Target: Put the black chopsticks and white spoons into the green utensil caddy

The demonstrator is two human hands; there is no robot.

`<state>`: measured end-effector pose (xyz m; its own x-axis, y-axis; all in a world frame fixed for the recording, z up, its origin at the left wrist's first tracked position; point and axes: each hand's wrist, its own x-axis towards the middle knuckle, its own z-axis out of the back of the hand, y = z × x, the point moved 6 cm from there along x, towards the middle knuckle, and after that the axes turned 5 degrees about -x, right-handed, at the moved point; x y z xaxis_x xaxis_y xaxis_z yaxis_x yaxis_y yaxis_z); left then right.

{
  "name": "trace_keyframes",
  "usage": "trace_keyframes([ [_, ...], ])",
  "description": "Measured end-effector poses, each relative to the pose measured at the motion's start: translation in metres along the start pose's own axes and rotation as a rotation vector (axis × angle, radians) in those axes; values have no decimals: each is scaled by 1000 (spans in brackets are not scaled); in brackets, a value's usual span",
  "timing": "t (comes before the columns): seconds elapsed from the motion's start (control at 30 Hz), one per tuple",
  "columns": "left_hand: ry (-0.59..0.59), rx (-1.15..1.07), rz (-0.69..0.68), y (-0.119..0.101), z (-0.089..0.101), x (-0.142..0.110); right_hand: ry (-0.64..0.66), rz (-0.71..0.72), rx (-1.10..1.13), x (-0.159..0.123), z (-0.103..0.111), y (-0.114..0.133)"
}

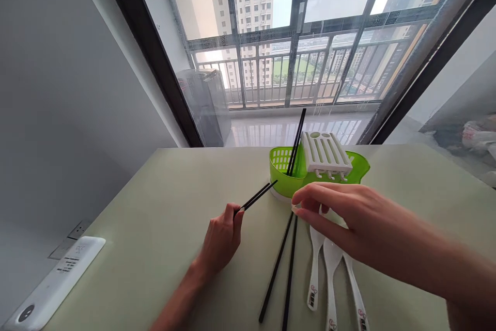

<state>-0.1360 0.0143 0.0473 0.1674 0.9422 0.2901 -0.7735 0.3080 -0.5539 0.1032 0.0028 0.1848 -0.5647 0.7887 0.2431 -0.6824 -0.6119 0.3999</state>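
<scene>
My left hand point(221, 238) is closed around a pair of black chopsticks point(258, 196), whose tips point up and right toward the green cutlery holder point(287, 184). My right hand point(341, 212) reaches in from the right, just in front of the holder, with thumb and forefinger nearly together in a pinch. Whether anything is between them I cannot make out. Two black chopsticks point(282, 264) lie on the table, their far ends meeting under those fingertips. Several white spoons or scoops point(331, 269) lie partly beneath my right hand. Another pair of chopsticks point(296, 142) leans upright inside the holder's left compartment.
A white slotted rack with hooks point(327, 153) sits on the holder. The pale table point(155, 207) ends just behind it, before a glass door and balcony. On the left edge lies a long white device point(62, 282), near a wall socket point(79, 229).
</scene>
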Motion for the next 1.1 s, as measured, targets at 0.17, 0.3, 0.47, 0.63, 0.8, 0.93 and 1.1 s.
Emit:
trace_keyframes([
  [0.17, -71, -398, 1, -17, 0, -10, 31, -25, 43, 8, -18, 9],
  [0.3, -67, -584, -38, -29, -15, -27, 26, -5, 180, 19, -29, 27],
  [0.47, -39, -426, -88, -39, -29, -44, 8, 128, 292, 25, -27, 54],
  [0.63, 16, -524, -118, -50, -26, -34, 7, 159, 199, 20, -23, 56],
  [0.8, 6, -588, -98, -48, -27, -21, 37, 159, 138, 19, -24, 51],
  [0.93, 20, -615, -152, -46, -29, -16, 38, 149, 149, 23, -29, 44],
  [1.1, 71, -586, -272, -45, -27, -13, 11, 115, 186, 27, -31, 36],
])
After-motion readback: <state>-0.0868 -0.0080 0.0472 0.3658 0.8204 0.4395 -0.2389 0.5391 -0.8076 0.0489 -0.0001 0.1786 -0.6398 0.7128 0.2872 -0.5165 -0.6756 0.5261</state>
